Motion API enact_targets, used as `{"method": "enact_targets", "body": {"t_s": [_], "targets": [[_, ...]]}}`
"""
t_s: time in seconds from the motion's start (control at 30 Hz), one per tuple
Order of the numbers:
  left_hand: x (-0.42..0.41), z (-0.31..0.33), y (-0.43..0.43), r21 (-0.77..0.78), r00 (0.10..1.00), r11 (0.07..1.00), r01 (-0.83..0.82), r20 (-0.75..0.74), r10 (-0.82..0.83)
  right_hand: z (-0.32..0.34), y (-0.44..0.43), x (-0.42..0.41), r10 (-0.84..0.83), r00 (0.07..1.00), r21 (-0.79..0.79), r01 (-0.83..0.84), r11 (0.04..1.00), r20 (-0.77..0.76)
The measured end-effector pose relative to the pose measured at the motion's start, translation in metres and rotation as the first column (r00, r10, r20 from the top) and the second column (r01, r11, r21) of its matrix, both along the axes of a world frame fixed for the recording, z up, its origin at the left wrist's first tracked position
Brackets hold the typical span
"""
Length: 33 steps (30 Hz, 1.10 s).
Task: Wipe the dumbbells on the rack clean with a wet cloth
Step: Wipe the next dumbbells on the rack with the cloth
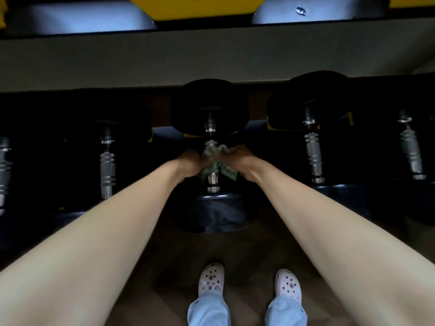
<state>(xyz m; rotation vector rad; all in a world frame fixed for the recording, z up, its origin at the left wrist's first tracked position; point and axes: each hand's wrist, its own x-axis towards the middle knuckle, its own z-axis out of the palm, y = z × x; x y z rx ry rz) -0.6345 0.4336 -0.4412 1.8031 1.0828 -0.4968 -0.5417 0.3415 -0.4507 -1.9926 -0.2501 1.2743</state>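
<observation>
Both bare arms reached forward and down to the lower tier of the rack (211, 57), whose grey rail ran across the view above the weights. The left hand (189, 162) and the right hand (237, 161) met at the middle of that tier, close together, each with its fingers curled tightly into a green-and-white patterned cloth (225, 173). The cloth was bunched around the upper part of the metal handle (213, 182) of the centre dumbbell (209, 107), and loose folds hung down between the two wrists. The fingertips were lost in the dim light, so the cloth appeared to be wrapped right round the bar, though the far side was hidden.

The centre dumbbell lay with one black head tucked under the grey rail at the back of the tier and its other head at the rack's front edge, nearest the person. Bare chrome showed above and below the cloth.

Other dumbbells lay parallel to it along the same tier: one to the left (107, 165) and one to the right (313, 149), each well apart from the hands, with further ones at the far left edge (3, 165) and far right edge (410, 147). On the upper tier, two more dark heads (82, 17) sat beside yellow cradles (197, 5).

Below the rack's front edge, pale clogs (211, 280) and light blue trouser legs (208, 311) stood on a wooden floor (249, 243).
</observation>
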Motion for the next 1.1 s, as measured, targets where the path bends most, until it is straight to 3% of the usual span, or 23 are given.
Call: {"method": "enact_targets", "body": {"t_s": [0.13,0.27,0.33,0.67,0.8,0.9,1.1], "targets": [[-0.018,0.012,-0.023,0.014,0.955,0.961,0.275,-0.12,-0.271,0.004,-0.018,-0.015,0.313,0.948,-0.216,-0.293,0.931,0.062],[-0.006,0.04,-0.018,0.035,0.861,0.879,0.475,-0.226,-0.456,0.026,-0.011,-0.014,0.516,0.837,-0.369,-0.429,0.825,0.18],[-0.005,0.052,-0.02,0.026,0.826,0.846,0.532,-0.234,-0.512,0.04,-0.013,-0.012,0.533,0.833,-0.371,-0.452,0.811,0.152],[-0.036,0.116,-0.055,0.183,0.788,0.77,0.611,-0.231,-0.57,0.104,-0.072,-0.044,0.166,0.976,-0.19,-0.137,0.972,0.141],[-0.029,0.159,-0.074,0.136,0.863,0.853,0.504,-0.12,-0.491,0.141,-0.109,-0.052,-0.029,0.998,-0.101,0.035,0.994,0.062],[0.0,0.209,-0.095,0.138,0.913,0.904,0.405,-0.01,-0.408,0.188,-0.134,-0.04,-0.285,0.958,0.044,0.284,0.958,0.02],[0.069,0.329,-0.168,0.16,0.87,0.896,0.414,0.219,-0.441,0.307,-0.212,-0.015,-0.494,0.867,0.356,0.481,0.801,-0.06]]}}
